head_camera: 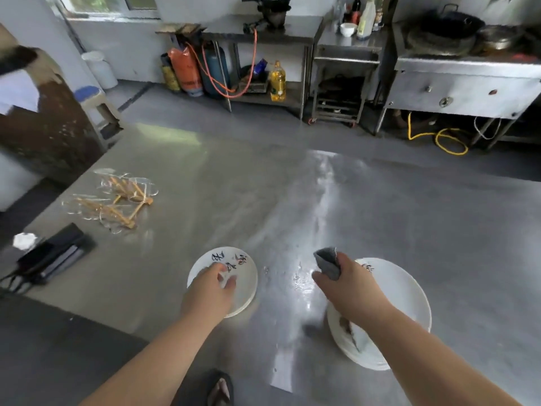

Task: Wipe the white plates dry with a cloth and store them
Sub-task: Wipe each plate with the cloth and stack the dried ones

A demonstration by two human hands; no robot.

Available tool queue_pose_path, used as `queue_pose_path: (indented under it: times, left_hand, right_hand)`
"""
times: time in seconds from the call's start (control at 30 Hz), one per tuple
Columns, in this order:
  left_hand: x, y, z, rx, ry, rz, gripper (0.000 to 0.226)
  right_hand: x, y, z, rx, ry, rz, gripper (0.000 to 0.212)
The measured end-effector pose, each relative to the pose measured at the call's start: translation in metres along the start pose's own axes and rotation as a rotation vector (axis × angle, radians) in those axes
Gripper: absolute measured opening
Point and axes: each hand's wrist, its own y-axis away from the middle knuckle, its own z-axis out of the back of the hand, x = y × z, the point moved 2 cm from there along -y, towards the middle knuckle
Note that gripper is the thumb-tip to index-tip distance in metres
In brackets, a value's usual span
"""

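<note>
A person dries white plates at a steel table point(409, 206) in a working kitchen. The left hand point(209, 293) lies on the small plate point(244, 269), a white dish with brush lettering along its far rim. Its fingers point(225, 278) are bent over the dish's face, and it cannot be told whether they pinch the dish or only press on it. The dish's near edge looks doubled, so it may be a stack.

Right of the small plate and well apart from it lies the large plate point(407, 294), also white. Between the 2 dishes a wet patch point(301, 284) glints on the steel. The right hand point(349, 285) hovers over the large plate's side nearest the small plate, its fingers clamped on a bunched grey cloth point(329, 262). Far left of the small plate are a bundle of skewers point(117, 200) and a black case point(52, 254).

The step in hand appears to be bringing cloth and small plate together. To do it well, the left hand should probably take the rim firmly and tip the dish up off the steel. Wet glaze is likely slick. The cloth would do better opened out, sweeping the face, the rim and then the underside. A dried dish is best kept off the wet patch on its way to storage.
</note>
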Motion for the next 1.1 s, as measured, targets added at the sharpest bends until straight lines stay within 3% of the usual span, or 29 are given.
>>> queue_pose_path:
  times: [0.13, 0.27, 0.47, 0.7, 0.9, 1.0, 1.1]
  left_hand:
    - [0.066, -0.020, 0.035, 0.023, 0.005, 0.100, 0.018]
    - [0.106, -0.049, 0.041, 0.127, 0.026, 0.124, 0.028]
    - [0.127, -0.091, 0.022, 0.313, 0.210, 0.139, 0.013]
    - [0.137, -0.108, 0.015, 0.353, 0.160, 0.023, 0.017]
    - [0.125, -0.110, 0.026, 0.393, 0.111, -0.002, 0.022]
    - [0.109, -0.113, 0.048, 0.430, 0.313, 0.047, 0.016]
    - [0.086, -0.111, 0.085, 0.537, 0.738, 0.183, 0.023]
  right_hand:
    - [0.030, -0.019, -0.062, 0.097, 0.037, -0.059, 0.017]
    - [0.037, -0.038, -0.123, 0.186, 0.067, -0.147, 0.028]
    - [0.036, -0.053, -0.179, 0.115, 0.067, -0.304, 0.029]
    - [0.039, -0.052, -0.196, 0.047, 0.084, -0.382, 0.023]
    - [0.048, -0.045, -0.189, 0.038, -0.126, -0.453, 0.032]
    - [0.068, -0.034, -0.177, -0.009, -0.205, -0.400, 0.031]
    - [0.092, -0.020, -0.157, -0.043, -0.345, -0.345, 0.032]
